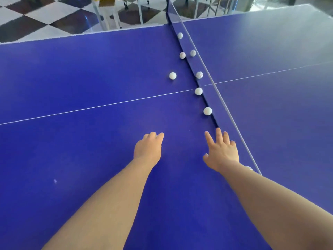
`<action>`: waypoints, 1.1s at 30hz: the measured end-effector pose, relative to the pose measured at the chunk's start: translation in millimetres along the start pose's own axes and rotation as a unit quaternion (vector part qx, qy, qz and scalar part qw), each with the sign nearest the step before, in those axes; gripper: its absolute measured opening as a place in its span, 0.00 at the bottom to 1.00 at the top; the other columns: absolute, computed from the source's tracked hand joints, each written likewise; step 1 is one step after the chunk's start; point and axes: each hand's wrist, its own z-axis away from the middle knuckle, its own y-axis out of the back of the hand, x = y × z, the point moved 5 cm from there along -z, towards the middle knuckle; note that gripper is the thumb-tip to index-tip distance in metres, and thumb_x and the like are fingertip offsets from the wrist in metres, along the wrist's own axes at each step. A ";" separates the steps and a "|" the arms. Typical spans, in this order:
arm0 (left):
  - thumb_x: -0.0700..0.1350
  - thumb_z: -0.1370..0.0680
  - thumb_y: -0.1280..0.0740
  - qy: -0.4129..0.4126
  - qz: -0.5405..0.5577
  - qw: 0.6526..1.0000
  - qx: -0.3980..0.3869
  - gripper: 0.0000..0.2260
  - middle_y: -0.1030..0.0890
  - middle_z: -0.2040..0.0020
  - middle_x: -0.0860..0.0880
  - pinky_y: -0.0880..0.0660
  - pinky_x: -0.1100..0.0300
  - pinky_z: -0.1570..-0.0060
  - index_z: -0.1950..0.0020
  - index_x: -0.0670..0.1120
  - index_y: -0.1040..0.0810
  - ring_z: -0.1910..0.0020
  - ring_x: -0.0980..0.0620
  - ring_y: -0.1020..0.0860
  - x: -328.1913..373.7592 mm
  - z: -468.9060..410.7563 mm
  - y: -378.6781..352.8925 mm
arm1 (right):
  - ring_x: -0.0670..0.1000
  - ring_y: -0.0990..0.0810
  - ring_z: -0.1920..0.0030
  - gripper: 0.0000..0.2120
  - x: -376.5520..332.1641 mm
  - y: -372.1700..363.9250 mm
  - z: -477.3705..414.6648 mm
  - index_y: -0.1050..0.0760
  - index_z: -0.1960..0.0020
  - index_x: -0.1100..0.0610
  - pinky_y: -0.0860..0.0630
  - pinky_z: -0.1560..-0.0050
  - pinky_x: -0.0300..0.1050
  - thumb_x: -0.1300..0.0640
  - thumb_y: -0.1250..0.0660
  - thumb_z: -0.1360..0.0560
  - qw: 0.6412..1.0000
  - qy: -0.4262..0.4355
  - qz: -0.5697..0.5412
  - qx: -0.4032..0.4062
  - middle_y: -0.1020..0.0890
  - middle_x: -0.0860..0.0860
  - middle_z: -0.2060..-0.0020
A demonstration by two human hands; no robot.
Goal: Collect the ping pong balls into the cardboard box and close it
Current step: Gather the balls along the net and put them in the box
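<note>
Seven white ping pong balls are all I can count for certain, every one gathered along the net point(207, 73). Left of the net, the blue table point(72, 78) lies wide and bare out to its far white edge, with checkered floor point(36, 20) beyond. My left hand point(148, 148) hovers palm down left of the net, fingers curled loosely, gripping nothing. One ball point(172, 75) sits alone, well left of the net; others point(198, 91) rest against its foot, the nearest ball point(207, 111) just ahead of my right hand point(222, 153). That hand is spread flat beside the net, empty. Three balls point(199, 75) show dimly through the mesh. Something pale point(249, 167) peeks past my right wrist; I cannot tell what. No cardboard box is in view.
</note>
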 end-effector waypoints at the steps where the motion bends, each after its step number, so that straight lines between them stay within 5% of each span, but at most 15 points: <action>1: 0.41 0.21 0.32 -0.007 -0.004 1.000 -0.002 0.21 0.23 0.43 0.50 0.23 0.57 0.61 0.30 0.51 0.31 0.46 0.49 0.25 14.4 -6.4 -2.6 | 0.63 0.52 0.22 0.41 12.1 -5.5 0.9 0.61 0.20 0.47 0.39 0.29 0.58 0.41 0.40 0.23 1.000 0.001 0.013 -0.013 0.55 0.58 0.21; 6: 0.41 0.21 0.32 -0.032 -0.017 0.999 -0.003 0.22 0.23 0.42 0.50 0.25 0.58 0.61 0.28 0.51 0.32 0.46 0.49 0.25 70.0 -29.3 -7.8 | 0.59 0.34 0.37 0.38 46.9 -22.1 4.6 0.46 0.24 0.51 0.32 0.38 0.53 0.51 0.31 0.29 0.996 0.032 0.067 -0.047 0.39 0.57 0.30; 10: 0.42 0.20 0.33 -0.040 -0.031 0.999 -0.003 0.21 0.23 0.42 0.50 0.26 0.58 0.61 0.27 0.50 0.32 0.47 0.50 0.25 97.6 -38.0 -6.2 | 0.54 0.32 0.52 0.29 55.1 -23.5 4.0 0.36 0.34 0.52 0.31 0.52 0.47 0.58 0.30 0.32 0.994 0.064 0.067 -0.051 0.32 0.54 0.43; 15: 0.43 0.19 0.33 -0.029 -0.035 0.999 -0.001 0.22 0.23 0.40 0.49 0.26 0.59 0.60 0.26 0.50 0.33 0.46 0.50 0.25 114.0 -45.6 0.4 | 0.54 0.26 0.51 0.19 54.1 -26.1 -3.8 0.30 0.39 0.55 0.31 0.58 0.46 0.64 0.32 0.29 0.988 0.098 0.065 -0.098 0.28 0.53 0.47; 19: 0.42 0.19 0.33 -0.014 -0.036 0.999 0.001 0.23 0.23 0.39 0.49 0.25 0.59 0.60 0.25 0.50 0.34 0.45 0.50 0.24 106.7 -47.1 6.9 | 0.54 0.28 0.55 0.15 46.1 -16.9 -16.7 0.30 0.43 0.56 0.31 0.62 0.47 0.65 0.33 0.28 0.987 0.112 0.051 -0.105 0.30 0.54 0.47; 22: 0.42 0.19 0.33 0.005 -0.032 0.999 0.004 0.24 0.23 0.37 0.49 0.23 0.59 0.59 0.24 0.50 0.34 0.44 0.50 0.24 87.1 -50.7 12.4 | 0.52 0.32 0.62 0.12 36.1 9.0 -41.2 0.36 0.51 0.55 0.32 0.66 0.46 0.65 0.34 0.27 0.993 0.090 -0.053 -0.060 0.34 0.54 0.47; 25: 0.43 0.18 0.34 0.017 -0.034 0.999 0.012 0.24 0.24 0.36 0.49 0.23 0.60 0.57 0.23 0.51 0.35 0.42 0.50 0.24 64.9 -62.1 17.8 | 0.53 0.31 0.58 0.08 27.3 39.9 -73.9 0.36 0.53 0.56 0.36 0.70 0.45 0.63 0.36 0.26 0.989 0.063 -0.135 -0.009 0.33 0.52 0.46; 28: 0.43 0.18 0.34 0.009 -0.046 0.999 0.015 0.24 0.24 0.34 0.49 0.23 0.60 0.55 0.23 0.51 0.36 0.41 0.50 0.24 45.8 -85.0 20.4 | 0.52 0.30 0.67 0.05 22.0 56.9 -107.5 0.35 0.54 0.56 0.40 0.74 0.44 0.59 0.38 0.24 0.988 0.026 -0.151 0.031 0.31 0.50 0.48; 31: 0.43 0.18 0.34 -0.001 -0.059 0.998 0.013 0.24 0.24 0.35 0.49 0.22 0.60 0.56 0.23 0.51 0.35 0.43 0.50 0.24 29.5 -119.6 19.5 | 0.50 0.31 0.73 0.07 19.6 59.8 -138.5 0.36 0.52 0.57 0.41 0.75 0.42 0.58 0.37 0.21 0.993 -0.004 -0.109 0.036 0.23 0.51 0.52; 33: 0.43 0.19 0.33 -0.011 -0.064 0.998 0.012 0.22 0.23 0.38 0.49 0.21 0.60 0.58 0.25 0.51 0.33 0.45 0.51 0.23 22.0 -147.4 16.9 | 0.52 0.28 0.70 0.11 19.0 58.4 -159.3 0.34 0.42 0.56 0.38 0.75 0.44 0.61 0.35 0.22 0.996 -0.016 -0.086 0.018 0.25 0.52 0.53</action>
